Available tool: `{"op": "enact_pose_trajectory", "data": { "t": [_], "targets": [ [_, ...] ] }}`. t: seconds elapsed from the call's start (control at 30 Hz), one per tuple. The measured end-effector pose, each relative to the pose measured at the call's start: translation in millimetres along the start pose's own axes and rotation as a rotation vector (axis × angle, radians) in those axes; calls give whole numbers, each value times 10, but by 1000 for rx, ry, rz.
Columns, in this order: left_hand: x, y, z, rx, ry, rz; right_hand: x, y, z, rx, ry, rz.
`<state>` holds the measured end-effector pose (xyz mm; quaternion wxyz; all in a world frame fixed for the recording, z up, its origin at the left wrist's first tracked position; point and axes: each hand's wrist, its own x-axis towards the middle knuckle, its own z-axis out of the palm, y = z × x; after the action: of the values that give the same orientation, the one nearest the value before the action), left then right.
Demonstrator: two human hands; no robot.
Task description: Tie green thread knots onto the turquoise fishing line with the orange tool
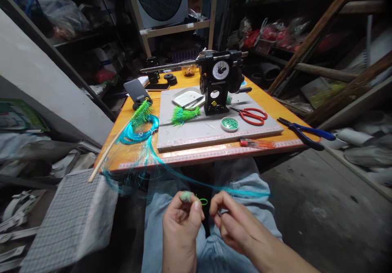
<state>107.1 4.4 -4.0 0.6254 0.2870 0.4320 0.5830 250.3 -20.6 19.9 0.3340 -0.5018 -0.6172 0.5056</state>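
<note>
The left hand [183, 222] has its thumb and forefinger pinched together, apparently on a thin green loop [203, 199]; green wrap [185, 196] covers its forefinger. The loop juts right from that pinch, its long axis roughly left to right, into the gap between the hands, nearer the left. To its right, the right hand [234, 224] has its fingers curled in, apart from the loop; whether they grip anything, I cannot tell.

Both hands [183, 220] [234, 224] curled, just apart
</note>
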Motion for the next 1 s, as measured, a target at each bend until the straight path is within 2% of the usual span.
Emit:
{"op": "enact_pose_trajectory", "data": {
  "t": [0.1,0.23,0.33,0.43,0.6,0.73,0.83,0.9,1.0],
  "targets": [
    [5,-21,-2,15,43,18,-26,-86,-23,-89,18,-107],
    [8,-68,-6,10,33,6,4,-110,37,-172,127,-241],
    [5,-85,1,4,-9,-5,28,-34,72,-202,120,-255],
    [-10,-60,20,-5,-12,-24,34,24,70,-175,110,-199],
    [-36,-13,37,-26,-37,-74,43,29,85,101,77,35],
    [-28,-34,15,-33,-67,-87,67,109,134,498,48,81],
    [-13,-36,-6,-4,-84,-69,71,153,95,607,10,75],
    [-7,-15,-11,44,-86,-48,64,129,19,519,0,16],
    [-15,25,5,193,-31,12,54,38,-102,145,1,-138]
  ]
}}
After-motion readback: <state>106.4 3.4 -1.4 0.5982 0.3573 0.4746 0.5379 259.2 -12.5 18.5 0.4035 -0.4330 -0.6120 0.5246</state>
